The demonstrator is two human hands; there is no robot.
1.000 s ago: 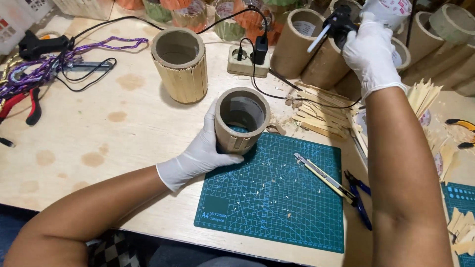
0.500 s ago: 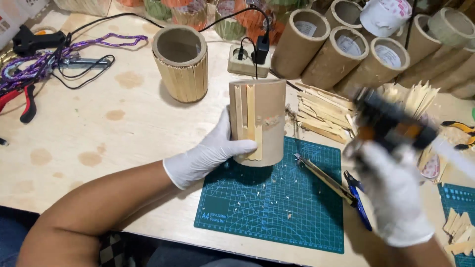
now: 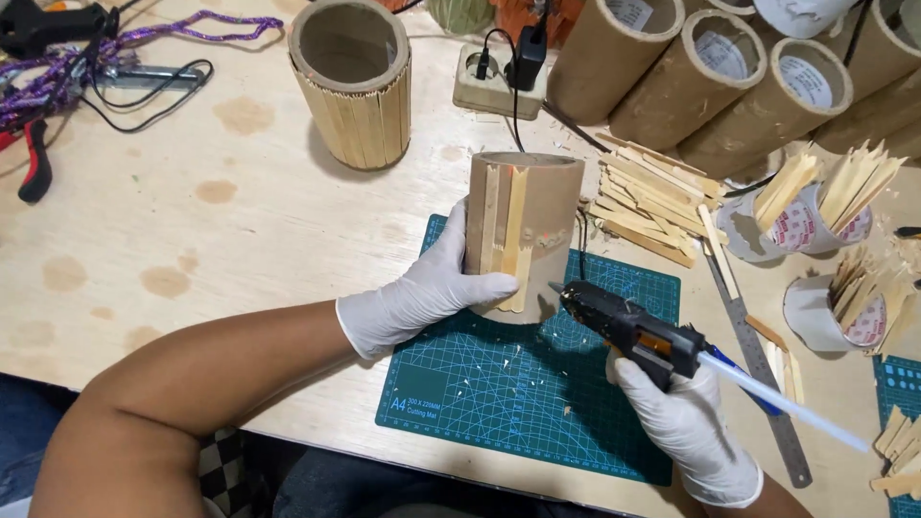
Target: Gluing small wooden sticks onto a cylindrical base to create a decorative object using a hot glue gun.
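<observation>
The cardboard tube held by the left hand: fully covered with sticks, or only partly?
Partly: the cardboard tube shows only a few sticks; the rest is bare.

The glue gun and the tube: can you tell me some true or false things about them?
1. The right hand holds a black glue gun. True.
2. The left hand grips a cardboard tube that has a few wooden sticks on its side. True.
3. The tube in the hand is fully covered with sticks. False: only a few sticks are on it; the covered tube stands farther back on the table.
4. The cutting mat under the hands is red. False: it is green.
5. The glue gun's nozzle points toward the held tube. True.
</observation>
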